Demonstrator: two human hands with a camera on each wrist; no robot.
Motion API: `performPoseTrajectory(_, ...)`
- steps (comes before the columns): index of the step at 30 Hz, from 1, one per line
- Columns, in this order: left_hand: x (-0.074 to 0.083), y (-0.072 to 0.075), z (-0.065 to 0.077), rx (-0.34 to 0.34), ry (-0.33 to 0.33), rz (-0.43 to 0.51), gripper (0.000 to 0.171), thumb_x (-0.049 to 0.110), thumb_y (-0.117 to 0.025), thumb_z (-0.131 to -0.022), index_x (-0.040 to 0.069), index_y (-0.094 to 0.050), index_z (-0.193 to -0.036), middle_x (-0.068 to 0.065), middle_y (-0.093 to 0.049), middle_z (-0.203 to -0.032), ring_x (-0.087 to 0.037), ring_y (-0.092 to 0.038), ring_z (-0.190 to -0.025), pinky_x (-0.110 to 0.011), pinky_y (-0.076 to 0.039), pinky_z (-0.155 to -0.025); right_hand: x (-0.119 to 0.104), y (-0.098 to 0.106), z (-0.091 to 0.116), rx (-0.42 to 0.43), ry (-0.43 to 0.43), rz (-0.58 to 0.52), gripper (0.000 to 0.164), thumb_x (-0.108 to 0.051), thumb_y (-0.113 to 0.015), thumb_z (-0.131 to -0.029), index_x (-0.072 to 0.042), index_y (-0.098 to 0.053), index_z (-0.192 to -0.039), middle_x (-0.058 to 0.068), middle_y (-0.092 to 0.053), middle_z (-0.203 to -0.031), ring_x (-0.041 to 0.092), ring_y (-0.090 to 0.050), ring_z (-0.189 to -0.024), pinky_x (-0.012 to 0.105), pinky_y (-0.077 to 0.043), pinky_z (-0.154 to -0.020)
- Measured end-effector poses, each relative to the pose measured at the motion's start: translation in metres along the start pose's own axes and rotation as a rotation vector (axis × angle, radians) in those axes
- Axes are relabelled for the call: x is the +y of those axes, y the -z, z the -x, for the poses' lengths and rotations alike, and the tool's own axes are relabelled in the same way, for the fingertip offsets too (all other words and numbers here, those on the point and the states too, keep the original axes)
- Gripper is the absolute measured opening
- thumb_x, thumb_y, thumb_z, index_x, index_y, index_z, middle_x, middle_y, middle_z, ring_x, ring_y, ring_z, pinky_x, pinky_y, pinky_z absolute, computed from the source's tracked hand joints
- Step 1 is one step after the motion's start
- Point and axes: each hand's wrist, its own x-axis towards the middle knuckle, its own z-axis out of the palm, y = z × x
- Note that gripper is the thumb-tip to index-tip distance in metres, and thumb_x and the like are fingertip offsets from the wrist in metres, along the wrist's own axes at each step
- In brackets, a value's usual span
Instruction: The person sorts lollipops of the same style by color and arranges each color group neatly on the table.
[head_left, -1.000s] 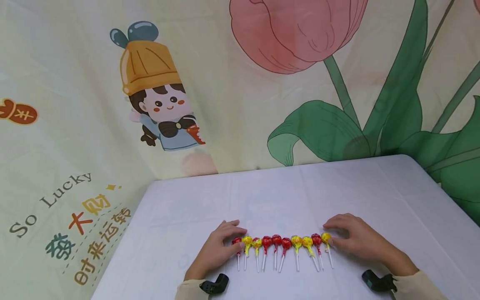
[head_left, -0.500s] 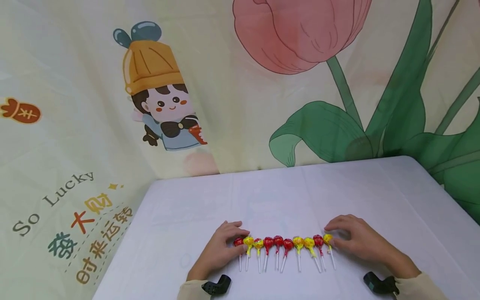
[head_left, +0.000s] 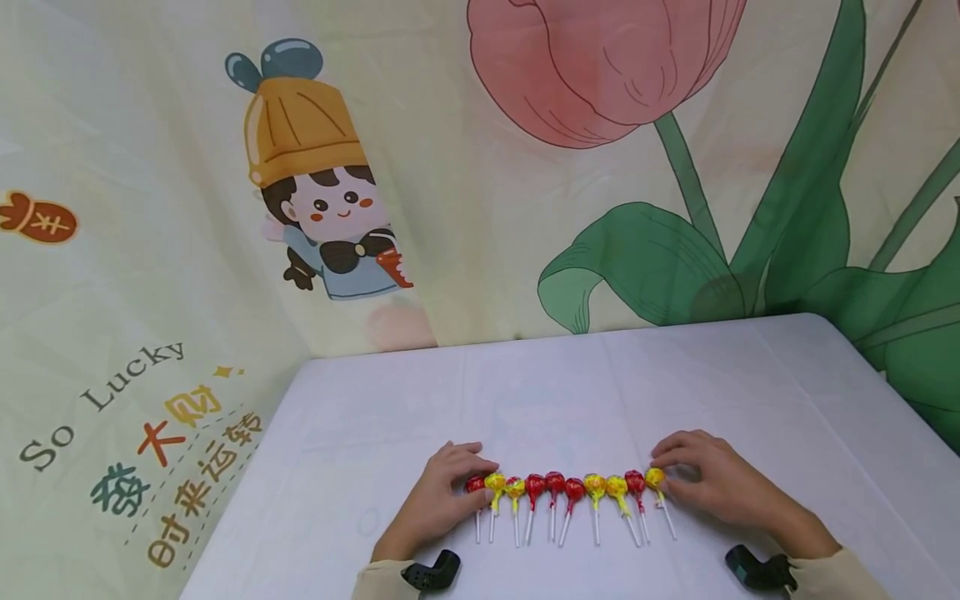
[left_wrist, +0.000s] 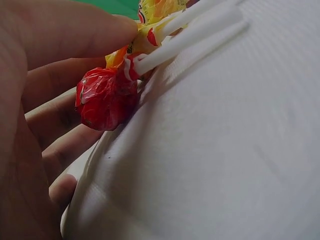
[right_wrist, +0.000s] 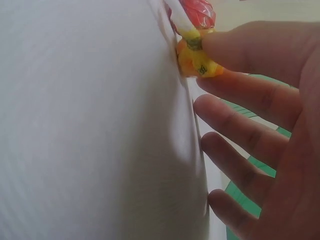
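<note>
A row of several wrapped lollipops, red ones and yellow ones, lies across the white table, sticks toward me. At its left end my left hand [head_left: 431, 508] has thumb and index finger around the second lollipop, a yellow one [head_left: 496, 482]. The red end lollipop [left_wrist: 106, 102] sits inside the curve of that hand, partly behind the thumb in the head view. My right hand [head_left: 723, 487] pinches the yellow lollipop [right_wrist: 187, 60] at the right end between thumb and index finger; its other fingers are spread apart. A red lollipop [head_left: 634, 481] is beside that one.
The white-covered table [head_left: 405, 400] stretches behind the row to a printed cloth backdrop [head_left: 480, 208] with a tulip and a cartoon child. Black devices are strapped on the left wrist [head_left: 431, 571] and the right wrist [head_left: 757, 568].
The stick of the right-end yellow lollipop has swung slightly to the right. Both hands keep nearly the same places; the head view has shifted a little.
</note>
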Motion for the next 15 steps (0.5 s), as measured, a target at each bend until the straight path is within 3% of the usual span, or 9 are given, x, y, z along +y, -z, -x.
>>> performPoseTrajectory(6, 0.0029, 0.0018, -0.0001, -0.001, -0.012, 0.000, 0.028, 0.035, -0.075, -0.089, 0.030, -0.073, -0.117, 0.010, -0.065, -0.129, -0.018, -0.044, -0.136, -0.052, -0.014, -0.119, -0.0013, -0.0001, -0.0007, 0.028, -0.004, -0.002, 0.017, -0.027, -0.080, -0.085, -0.026, -0.078, -0.103, -0.008, -0.065, -0.115, 0.029, -0.054, -0.118, 0.064, -0.039, -0.100)
performPoseTrajectory(15, 0.0033, 0.0023, 0.0005, -0.001, -0.053, 0.018, 0.026, 0.034, -0.075, -0.089, 0.027, -0.074, -0.114, 0.009, -0.066, -0.126, -0.020, -0.046, -0.135, -0.053, -0.014, -0.119, 0.0007, -0.0002, -0.0004, 0.051, -0.083, -0.084, 0.020, -0.030, -0.078, -0.087, -0.024, -0.074, -0.106, -0.008, -0.067, -0.112, 0.024, -0.059, -0.112, 0.055, -0.047, -0.098)
